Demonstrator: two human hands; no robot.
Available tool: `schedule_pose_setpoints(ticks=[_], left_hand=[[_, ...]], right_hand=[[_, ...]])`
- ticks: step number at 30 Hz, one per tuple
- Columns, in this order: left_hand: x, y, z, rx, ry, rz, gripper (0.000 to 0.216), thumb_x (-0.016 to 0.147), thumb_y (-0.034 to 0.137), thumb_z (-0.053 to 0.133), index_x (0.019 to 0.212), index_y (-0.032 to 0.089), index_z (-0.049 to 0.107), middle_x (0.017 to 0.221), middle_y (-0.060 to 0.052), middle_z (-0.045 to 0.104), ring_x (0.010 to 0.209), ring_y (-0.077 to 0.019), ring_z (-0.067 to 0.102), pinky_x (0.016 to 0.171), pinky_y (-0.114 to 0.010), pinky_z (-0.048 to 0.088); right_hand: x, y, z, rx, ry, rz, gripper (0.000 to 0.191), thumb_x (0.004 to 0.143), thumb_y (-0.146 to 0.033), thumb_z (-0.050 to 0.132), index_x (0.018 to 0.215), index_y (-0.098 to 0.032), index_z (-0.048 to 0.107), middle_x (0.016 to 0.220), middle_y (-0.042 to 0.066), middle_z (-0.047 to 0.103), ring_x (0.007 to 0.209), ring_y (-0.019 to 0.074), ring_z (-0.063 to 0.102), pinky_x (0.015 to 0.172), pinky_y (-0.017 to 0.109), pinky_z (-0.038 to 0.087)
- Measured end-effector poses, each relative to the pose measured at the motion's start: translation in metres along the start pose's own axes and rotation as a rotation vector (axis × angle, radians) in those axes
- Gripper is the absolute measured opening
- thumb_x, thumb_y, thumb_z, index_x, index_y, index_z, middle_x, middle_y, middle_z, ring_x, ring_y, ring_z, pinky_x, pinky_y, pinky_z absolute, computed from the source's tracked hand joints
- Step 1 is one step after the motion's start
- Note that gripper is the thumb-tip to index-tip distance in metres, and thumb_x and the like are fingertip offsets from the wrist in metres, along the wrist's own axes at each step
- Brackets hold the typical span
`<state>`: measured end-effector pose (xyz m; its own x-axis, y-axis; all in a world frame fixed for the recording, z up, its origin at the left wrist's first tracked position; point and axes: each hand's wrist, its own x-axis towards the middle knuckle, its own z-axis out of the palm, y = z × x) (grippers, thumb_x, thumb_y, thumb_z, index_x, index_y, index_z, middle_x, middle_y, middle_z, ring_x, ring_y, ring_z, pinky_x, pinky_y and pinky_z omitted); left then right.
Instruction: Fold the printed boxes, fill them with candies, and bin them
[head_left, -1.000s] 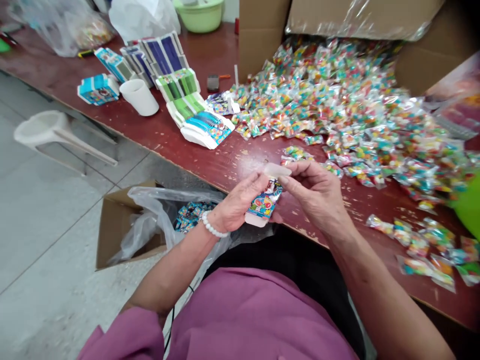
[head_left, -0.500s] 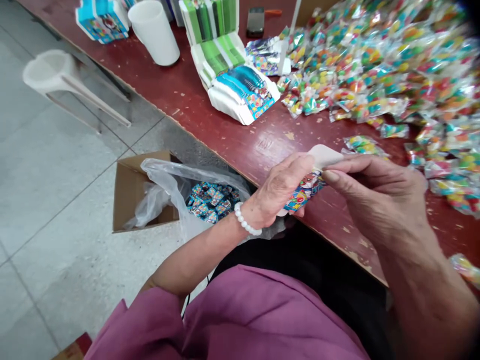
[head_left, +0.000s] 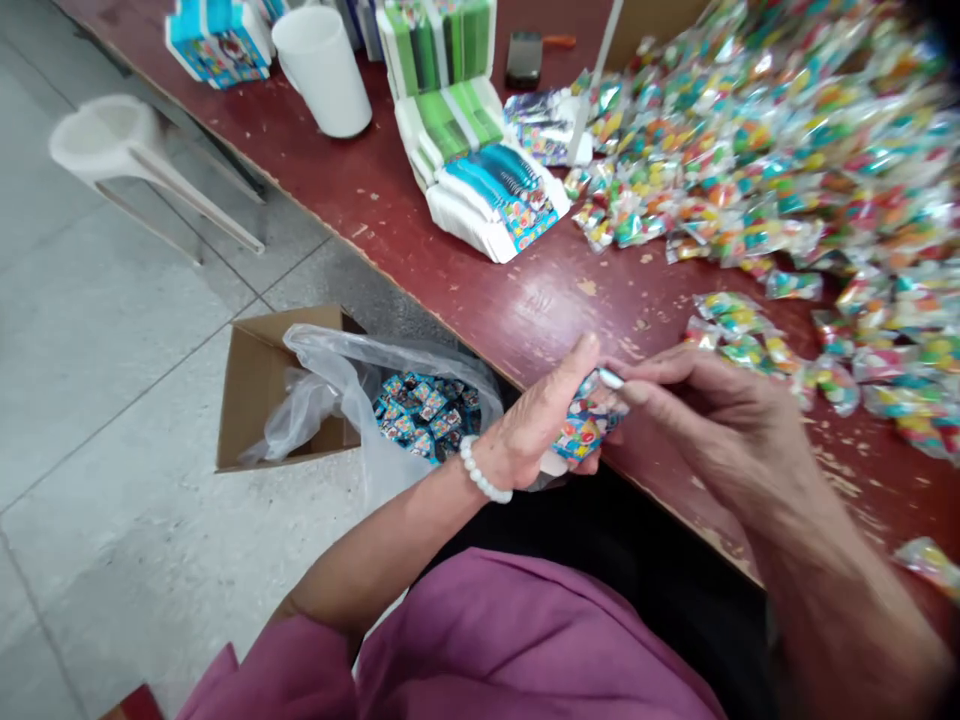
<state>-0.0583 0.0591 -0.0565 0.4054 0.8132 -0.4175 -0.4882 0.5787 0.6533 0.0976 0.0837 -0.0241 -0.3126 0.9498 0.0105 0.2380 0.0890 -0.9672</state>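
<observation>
A small printed candy box (head_left: 583,428), blue with colourful fruit-like pictures, rests in my left hand (head_left: 541,418), whose fingers wrap round it from below with the thumb up along its side. A white flap sticks out at the end near my wrist. My right hand (head_left: 694,410) pinches the flap at the box's other end between thumb and fingers. Both hands are over the table's front edge. Clear bags of coloured candy (head_left: 739,325) lie just beyond my right hand.
On the red table (head_left: 495,330) are a stack of flat printed cartons (head_left: 487,170), a white mug (head_left: 326,75), a dark phone-like device (head_left: 524,58) and a large heap of candy bags (head_left: 795,170). On the floor, a cardboard box (head_left: 259,390) holds a plastic bag of filled small boxes (head_left: 424,410). A white stool (head_left: 105,135) stands left.
The box's raised white flap has been folded down at the top end. My right hand has moved left and down with it, and the left thumb now points up.
</observation>
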Motion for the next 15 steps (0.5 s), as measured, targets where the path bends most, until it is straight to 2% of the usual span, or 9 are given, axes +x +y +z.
schedule_pose_setpoints(ticks=[3,6,9,15], left_hand=[[-0.003,-0.013,0.001,-0.004,-0.011,-0.052,0.067,0.089,0.071,0.037,0.126,0.020,0.062,0.067,-0.001,0.063,0.044,-0.0111,0.056,0.040,-0.020,0.044],[-0.006,-0.024,0.005,0.046,-0.004,-0.070,0.073,0.088,0.074,0.033,0.115,0.015,0.067,0.067,-0.003,0.064,0.044,-0.0107,0.056,0.041,-0.020,0.044],[-0.009,-0.030,0.013,0.106,0.010,-0.052,0.074,0.087,0.075,0.034,0.101,0.011,0.070,0.066,-0.004,0.064,0.046,-0.0111,0.057,0.042,-0.021,0.045],[-0.015,-0.036,0.029,0.232,0.058,-0.024,0.068,0.089,0.070,0.040,0.099,0.010,0.071,0.066,-0.005,0.066,0.045,-0.0110,0.056,0.042,-0.021,0.044]], right_hand=[[-0.008,0.008,0.004,0.348,-0.031,0.257,0.016,0.075,-0.032,0.082,0.082,-0.022,0.072,0.085,0.003,0.075,0.056,0.0150,0.064,0.051,0.030,0.056],[-0.018,0.016,0.000,0.569,-0.082,0.397,0.013,0.078,-0.030,0.080,0.082,-0.021,0.071,0.078,0.002,0.074,0.052,0.0143,0.063,0.049,0.030,0.055],[-0.029,0.018,-0.005,0.624,-0.045,0.422,0.014,0.077,-0.029,0.081,0.078,-0.020,0.070,0.072,0.002,0.072,0.052,0.0144,0.063,0.048,0.028,0.054],[-0.046,0.013,-0.005,0.556,0.112,0.342,0.021,0.074,-0.034,0.082,0.073,-0.017,0.068,0.064,0.001,0.069,0.043,0.0102,0.056,0.039,0.023,0.050]])
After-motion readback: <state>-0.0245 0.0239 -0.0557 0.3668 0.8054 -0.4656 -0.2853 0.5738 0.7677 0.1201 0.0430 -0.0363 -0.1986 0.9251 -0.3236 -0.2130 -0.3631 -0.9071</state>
